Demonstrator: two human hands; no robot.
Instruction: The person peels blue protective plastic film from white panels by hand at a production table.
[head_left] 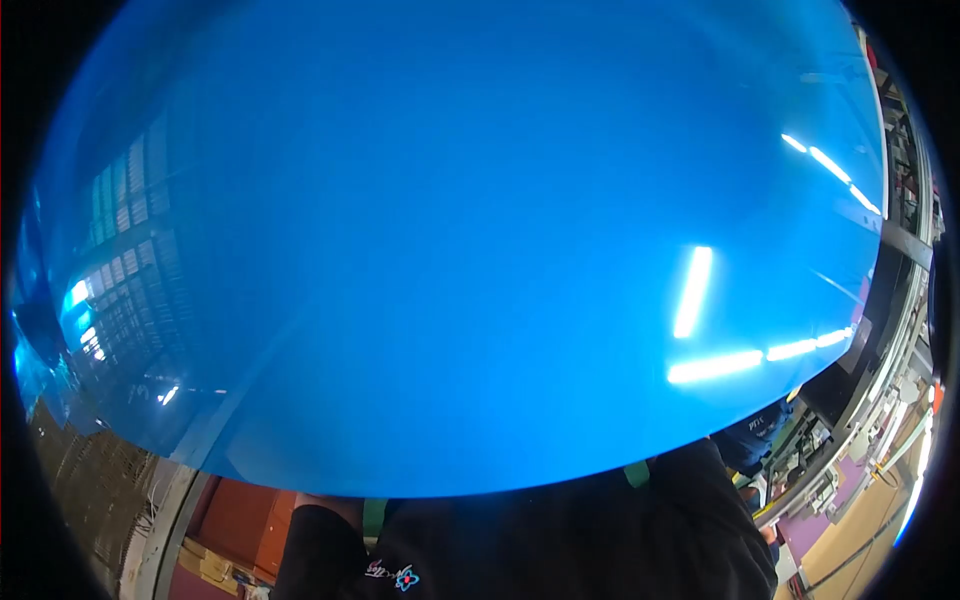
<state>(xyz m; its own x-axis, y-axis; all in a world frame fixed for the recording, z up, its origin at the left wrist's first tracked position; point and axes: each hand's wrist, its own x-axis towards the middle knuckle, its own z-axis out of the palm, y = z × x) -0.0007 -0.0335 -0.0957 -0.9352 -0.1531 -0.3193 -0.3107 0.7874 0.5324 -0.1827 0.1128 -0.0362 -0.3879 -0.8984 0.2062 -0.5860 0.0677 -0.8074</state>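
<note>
A large glossy blue sheet [450, 250] fills most of the head view, smooth and shiny, with ceiling lights reflected on its right side. Its lower edge curves across just in front of my black shirt [560, 540]. Crumpled, shiny blue material [40, 350] shows at the far left. Neither of my hands can be seen; the sheet covers the space in front of my body. Whether they touch the sheet cannot be made out.
A person in dark blue clothing [755, 435] is partly visible at the right, behind the sheet's edge. Machine rails and fittings [860, 400] run along the right side. At lower left are a reddish-brown box-like surface [235, 520], a grey metal post [170, 530] and brown mesh-like material [85, 480].
</note>
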